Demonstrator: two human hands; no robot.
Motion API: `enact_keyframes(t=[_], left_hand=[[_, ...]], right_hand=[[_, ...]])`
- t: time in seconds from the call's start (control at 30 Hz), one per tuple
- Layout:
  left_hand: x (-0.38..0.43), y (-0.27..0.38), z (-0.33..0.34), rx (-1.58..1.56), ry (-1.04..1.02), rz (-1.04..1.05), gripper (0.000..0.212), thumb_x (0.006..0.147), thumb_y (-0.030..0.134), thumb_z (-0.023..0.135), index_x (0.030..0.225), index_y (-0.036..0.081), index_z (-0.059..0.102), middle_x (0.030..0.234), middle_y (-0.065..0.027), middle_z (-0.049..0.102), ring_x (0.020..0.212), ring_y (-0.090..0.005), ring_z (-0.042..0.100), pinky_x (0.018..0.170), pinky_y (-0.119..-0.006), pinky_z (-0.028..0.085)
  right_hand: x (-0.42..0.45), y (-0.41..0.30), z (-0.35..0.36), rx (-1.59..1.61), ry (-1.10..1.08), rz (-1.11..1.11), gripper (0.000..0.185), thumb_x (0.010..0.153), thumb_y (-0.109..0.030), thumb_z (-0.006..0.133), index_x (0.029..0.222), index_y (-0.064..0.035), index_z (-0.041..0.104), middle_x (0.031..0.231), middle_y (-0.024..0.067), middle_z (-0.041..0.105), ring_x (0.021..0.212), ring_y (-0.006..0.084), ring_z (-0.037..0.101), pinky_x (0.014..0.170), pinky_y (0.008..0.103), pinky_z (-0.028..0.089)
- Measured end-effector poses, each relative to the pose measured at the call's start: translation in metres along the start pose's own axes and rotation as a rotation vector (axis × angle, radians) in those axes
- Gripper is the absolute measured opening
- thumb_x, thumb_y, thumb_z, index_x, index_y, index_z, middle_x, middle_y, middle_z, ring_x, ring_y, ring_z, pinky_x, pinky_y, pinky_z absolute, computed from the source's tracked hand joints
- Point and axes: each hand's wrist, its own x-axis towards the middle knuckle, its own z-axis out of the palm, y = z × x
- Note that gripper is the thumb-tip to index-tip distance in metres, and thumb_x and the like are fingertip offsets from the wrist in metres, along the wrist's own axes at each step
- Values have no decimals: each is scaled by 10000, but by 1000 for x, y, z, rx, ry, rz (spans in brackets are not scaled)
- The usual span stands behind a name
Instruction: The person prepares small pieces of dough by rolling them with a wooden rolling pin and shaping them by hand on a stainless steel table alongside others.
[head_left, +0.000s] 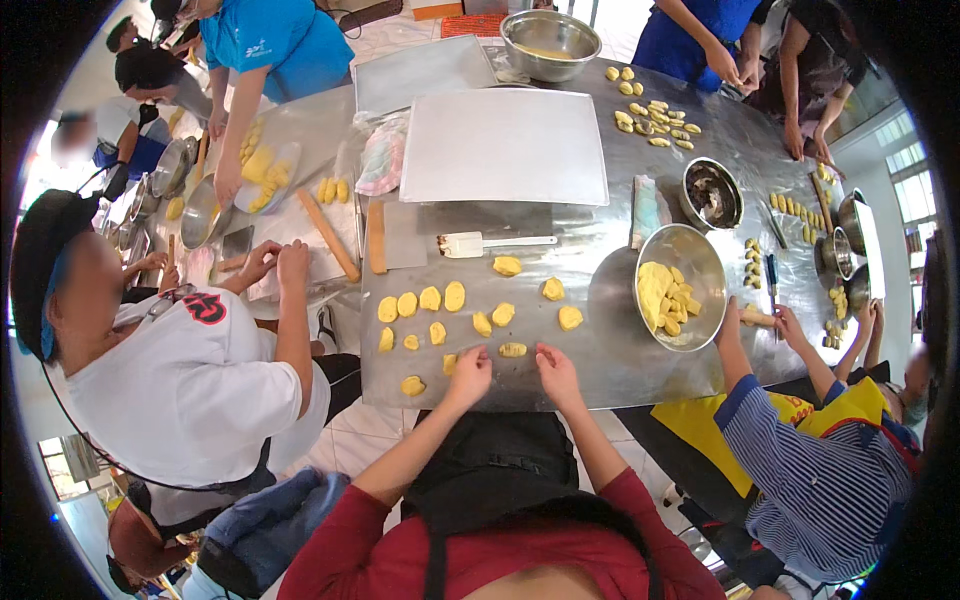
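Note:
A small yellow dough roll (513, 349) with dark marks across its top lies on the metal table between my two hands. My left hand (471, 375) is just left of the roll, its fingers slightly curled and nothing seen in them. It partly covers a flattened dough piece (449, 364). On the roll's other side, my right hand (558, 372) is bare, with fingers spread a little and pointing at the roll. Several flattened yellow dough pieces (430, 298) are spread out to the left. Beyond the roll are other dough pieces (503, 314), including one (570, 318) farther right.
A steel bowl (684, 330) of dough stands at the right, by a co-worker's hands on a rolling pin (757, 318). Behind the dough lie a white spatula (469, 244), a wooden rolling pin (376, 238) and a white tray (504, 150). A person in white works at the left.

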Motion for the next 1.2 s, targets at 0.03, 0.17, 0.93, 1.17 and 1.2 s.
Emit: enact_keyframes(t=[0.03,0.17,0.93,1.17,1.2], left_hand=[[-5,6,7,63,46,12,344,797,93,532,1095,-77,518,960,-190,588,838,-271,604,739,-343,486],[-10,-1,22,191,164,46,415,776,55,509,1173,-61,478,1034,-205,531,892,-282,562,797,-349,461],[-8,2,50,193,169,76,401,768,24,502,1164,-37,476,1066,-209,497,870,-269,561,772,-339,469],[-6,7,43,-15,123,-33,424,751,11,497,1170,-51,475,1098,-220,477,889,-297,550,793,-356,454],[-6,6,43,7,121,-18,423,751,9,496,1170,-50,476,1091,-217,480,886,-297,549,791,-357,454]], right_hand=[[0,1,-1,-46,20,-32,329,871,-171,515,1149,5,538,995,90,617,849,132,572,755,270,460],[4,7,3,-249,-41,-10,353,865,-156,514,1156,42,524,974,106,625,805,142,576,741,274,460],[-1,-4,19,-112,100,-65,272,826,-174,569,1014,21,602,892,151,638,805,205,616,732,309,479],[8,-11,19,-197,126,-142,240,810,-148,585,983,17,613,917,159,622,765,220,619,713,318,487],[7,-14,20,-244,109,-150,235,808,-144,587,976,18,614,897,153,623,755,216,616,701,316,487]])
